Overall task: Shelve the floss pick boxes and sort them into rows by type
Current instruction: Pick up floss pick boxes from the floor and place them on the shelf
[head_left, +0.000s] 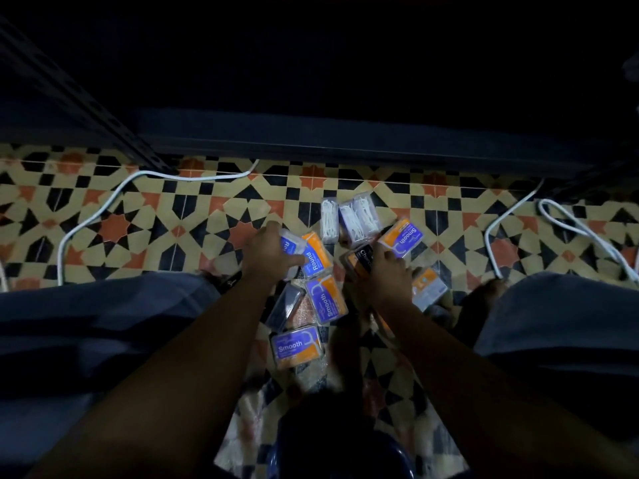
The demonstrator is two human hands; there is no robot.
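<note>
Two grips: left hand [268, 252] round Round box [289, 244], right hand [382, 271] round black-labelled box [359, 260].

Shelf [345, 140] interior lost in dark; left hand [268, 250] hides half of "Round" box [289, 244] label.

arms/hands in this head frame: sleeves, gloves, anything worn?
Both forearms are bare from the bottom edge of the frame up to the hands: no sleeves show. The left hand and right hand wear no gloves. No watch, ring or band is visible, though the light is dim. Dark blue-grey trousers cover the knees on either side.
</note>
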